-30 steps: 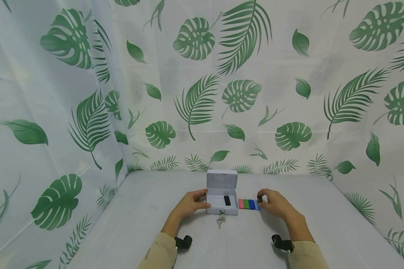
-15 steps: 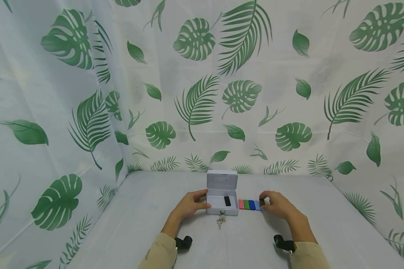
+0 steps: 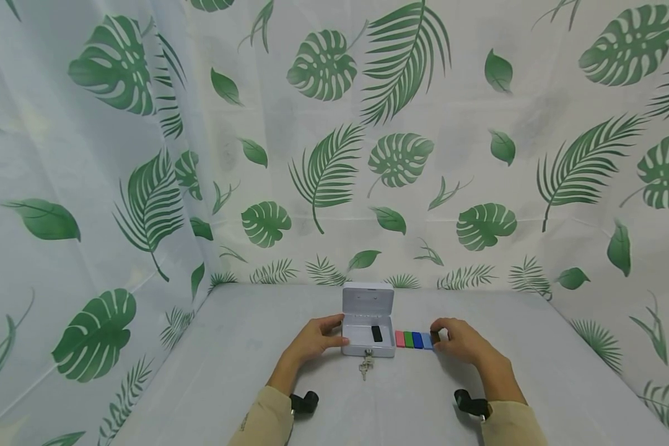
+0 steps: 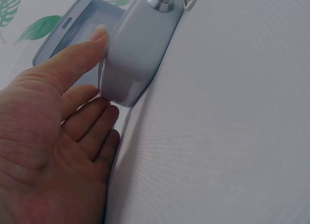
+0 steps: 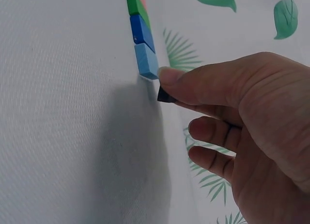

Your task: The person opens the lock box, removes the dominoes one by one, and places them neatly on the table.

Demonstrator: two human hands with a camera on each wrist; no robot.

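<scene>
A small grey-white cash box (image 3: 360,352) sits on the table, its lid raised. Inside the box lies a black block (image 3: 376,333). My left hand (image 3: 315,337) rests against the left side of the box; in the left wrist view its thumb lies at the upper rim and the other fingers are loosely extended by the corner. My right hand (image 3: 461,341) pinches a dark block (image 5: 164,95) between thumb and forefinger, mostly covered by the thumb. It is just right of a light blue block (image 5: 146,61), the end of a row with dark blue (image 5: 142,30), green (image 5: 137,8) and pink (image 3: 399,338) blocks.
Keys (image 3: 363,369) hang from the lock on the front of the box. The white table (image 3: 390,409) runs back to a leaf-patterned curtain (image 3: 334,186), which also closes off the left side. Each wrist carries a black camera mount.
My right hand has shifted slightly right with the dark block, to beyond the light blue block's right end. The left hand and the box have stayed in place.
</scene>
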